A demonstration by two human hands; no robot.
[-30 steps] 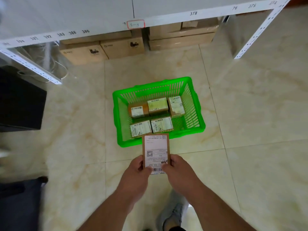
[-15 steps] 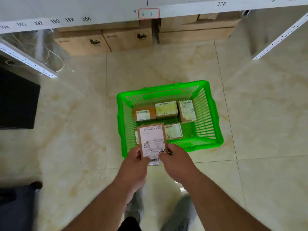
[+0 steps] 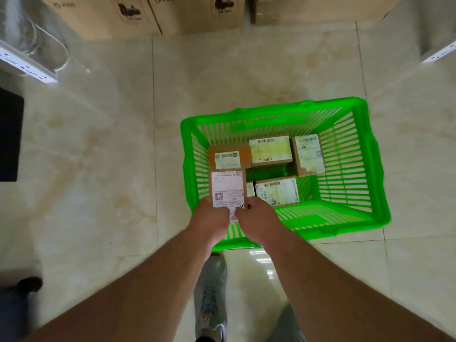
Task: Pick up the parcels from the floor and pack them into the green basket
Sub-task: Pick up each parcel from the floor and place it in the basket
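Observation:
A green basket [image 3: 355, 149] stands on the tiled floor, right of centre. Several labelled cardboard parcels lie on its bottom: one at the back left [image 3: 228, 157], one in the back middle [image 3: 270, 150], one at the back right [image 3: 308, 154], one at the front [image 3: 277, 191]. I hold a small brown parcel with a white label [image 3: 228, 188] over the basket's near-left corner. My left hand [image 3: 212, 218] grips its near-left edge and my right hand [image 3: 256, 218] its near-right edge. The held parcel hides most of another parcel under it.
Large cardboard boxes [image 3: 153, 13] line the far side under a shelf. White shelf legs [image 3: 27, 67] stand at the far left and far right. A black object [image 3: 9, 134] sits at the left edge. My shoes [image 3: 209, 299] are just behind the basket.
I stepped closer to the basket and leaned over it. Both hands carried the parcel forward from in front of the basket to above its near-left corner.

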